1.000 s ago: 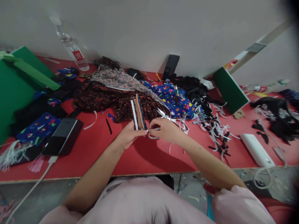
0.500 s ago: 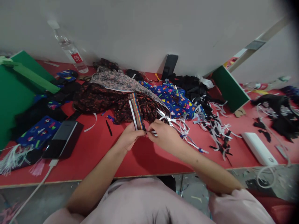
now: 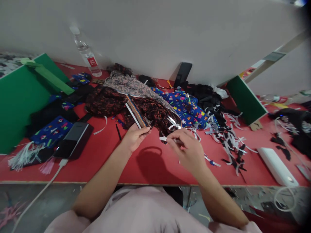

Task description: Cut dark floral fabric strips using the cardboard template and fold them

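Observation:
My left hand (image 3: 135, 137) is closed on a brown band with coloured stripes (image 3: 136, 108) and a white strip along one side. The band lies against dark floral fabric (image 3: 155, 113), and its far end points up and to the left. My right hand (image 3: 188, 150), apart from the left, has thumb and forefinger pinched at a short white strip (image 3: 163, 138). Just beyond the right hand's knuckles are metal scissors (image 3: 173, 121), blades pointing away. Their handles are partly covered, and whether the hand touches them is unclear.
Blue printed fabric (image 3: 189, 106) and white and black scraps (image 3: 233, 142) lie on the red table (image 3: 109, 168). A water bottle (image 3: 88, 58) and a phone (image 3: 183, 73) stand at the back. Power banks (image 3: 73, 139) lie on both sides, between green boards (image 3: 246, 100).
My right hand has drawn away from the left toward the right and nearer my body, with the white strip at its fingertips. The striped band leans further left. The camera view has shifted slightly.

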`<state>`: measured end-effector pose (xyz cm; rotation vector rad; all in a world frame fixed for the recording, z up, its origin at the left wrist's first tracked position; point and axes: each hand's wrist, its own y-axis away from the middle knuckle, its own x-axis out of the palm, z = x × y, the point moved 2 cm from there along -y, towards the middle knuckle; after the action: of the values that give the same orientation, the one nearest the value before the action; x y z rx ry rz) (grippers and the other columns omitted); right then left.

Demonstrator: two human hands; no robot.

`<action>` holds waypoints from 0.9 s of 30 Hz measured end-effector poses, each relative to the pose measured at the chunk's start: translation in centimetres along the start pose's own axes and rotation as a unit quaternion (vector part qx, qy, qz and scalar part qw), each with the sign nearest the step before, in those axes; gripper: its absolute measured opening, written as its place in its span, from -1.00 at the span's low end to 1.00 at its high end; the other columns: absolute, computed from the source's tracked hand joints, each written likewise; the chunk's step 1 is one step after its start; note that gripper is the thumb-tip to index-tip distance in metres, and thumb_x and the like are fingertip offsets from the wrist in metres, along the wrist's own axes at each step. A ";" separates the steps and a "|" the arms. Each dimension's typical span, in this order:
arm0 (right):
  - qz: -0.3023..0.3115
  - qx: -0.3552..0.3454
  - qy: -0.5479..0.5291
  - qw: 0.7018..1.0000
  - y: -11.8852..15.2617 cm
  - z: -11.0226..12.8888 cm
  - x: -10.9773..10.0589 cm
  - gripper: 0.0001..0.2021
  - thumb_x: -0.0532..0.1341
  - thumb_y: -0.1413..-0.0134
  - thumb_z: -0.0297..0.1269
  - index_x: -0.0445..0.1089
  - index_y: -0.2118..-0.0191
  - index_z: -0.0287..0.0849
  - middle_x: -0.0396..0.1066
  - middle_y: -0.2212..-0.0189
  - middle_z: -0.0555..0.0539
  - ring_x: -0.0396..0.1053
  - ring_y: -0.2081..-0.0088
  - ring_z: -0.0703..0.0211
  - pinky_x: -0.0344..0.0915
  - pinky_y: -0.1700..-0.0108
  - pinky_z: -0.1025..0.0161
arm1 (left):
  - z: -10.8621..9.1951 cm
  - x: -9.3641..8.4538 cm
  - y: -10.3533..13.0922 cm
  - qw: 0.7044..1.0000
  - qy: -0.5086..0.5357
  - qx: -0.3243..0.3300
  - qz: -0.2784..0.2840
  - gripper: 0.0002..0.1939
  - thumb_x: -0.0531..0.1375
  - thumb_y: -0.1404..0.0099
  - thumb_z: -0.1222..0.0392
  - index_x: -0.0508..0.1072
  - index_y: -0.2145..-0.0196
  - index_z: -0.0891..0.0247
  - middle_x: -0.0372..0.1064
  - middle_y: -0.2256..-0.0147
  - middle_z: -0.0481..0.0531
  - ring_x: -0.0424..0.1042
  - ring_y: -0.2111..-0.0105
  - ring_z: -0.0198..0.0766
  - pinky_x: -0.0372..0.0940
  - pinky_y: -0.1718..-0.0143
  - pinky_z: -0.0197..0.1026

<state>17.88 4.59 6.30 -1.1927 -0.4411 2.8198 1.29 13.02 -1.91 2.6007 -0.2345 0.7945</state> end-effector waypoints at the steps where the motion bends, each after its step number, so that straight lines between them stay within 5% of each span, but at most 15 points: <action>1: 0.026 0.033 -0.033 0.999 -0.2 -0.7 -0.3 -0.89 0.12 -0.13 -0.28 0.36 0.36 -0.14 0.36 0.40 -0.04 0.31 0.39 0.26 0.25 0.37 0.35 | 0.0 0.2 0.1 1.000 0.006 0.001 0.012 -0.68 0.33 0.10 0.37 0.38 0.33 0.31 0.43 0.42 -0.08 0.40 0.37 -0.40 0.30 0.26 -0.31; 5: 0.159 0.118 -0.105 0.974 -1.0 -3.8 0.8 -0.83 0.09 -0.12 -0.24 0.36 0.38 -0.18 0.35 0.51 0.03 0.25 0.48 0.30 0.18 0.43 0.37 | 0.3 0.8 0.6 0.999 0.017 -0.004 0.043 -0.65 0.34 0.06 0.36 0.35 0.28 0.31 0.44 0.38 -0.03 0.42 0.32 -0.37 0.30 0.20 -0.28; 9: 0.222 0.087 -0.036 0.970 -1.3 -5.5 3.5 -0.83 0.08 -0.12 -0.28 0.39 0.37 -0.19 0.39 0.50 0.02 0.28 0.45 0.28 0.16 0.40 0.35 | 0.4 0.8 1.2 0.997 -0.016 -0.016 0.080 -0.61 0.36 0.04 0.28 0.31 0.26 0.29 0.43 0.36 -0.03 0.40 0.42 -0.40 0.27 0.39 -0.34; 15: 0.146 0.032 0.100 0.984 -0.8 -6.1 6.5 -0.86 0.08 -0.17 -0.32 0.34 0.28 -0.23 0.36 0.30 -0.15 0.34 0.28 0.19 0.21 0.25 0.30 | 0.2 0.7 1.6 0.991 -0.034 -0.001 0.129 -0.64 0.34 -0.03 0.14 0.27 0.29 0.24 0.31 0.45 -0.12 0.24 0.60 -0.51 0.07 0.61 -0.40; 27: 0.111 0.019 -0.022 0.993 -0.5 -6.4 5.6 -0.79 0.19 0.00 -0.33 0.28 0.19 -0.18 0.35 0.28 -0.04 0.32 0.28 0.20 0.23 0.22 0.29 | 0.4 0.3 1.1 0.992 -0.053 0.020 0.109 -0.71 0.30 -0.09 0.18 0.26 0.30 0.23 0.28 0.46 -0.14 0.24 0.57 -0.51 0.09 0.57 -0.40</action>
<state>18.48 7.44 -1.68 -1.2476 -0.2719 3.0291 1.49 11.83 -1.68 2.6894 -0.5484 0.7388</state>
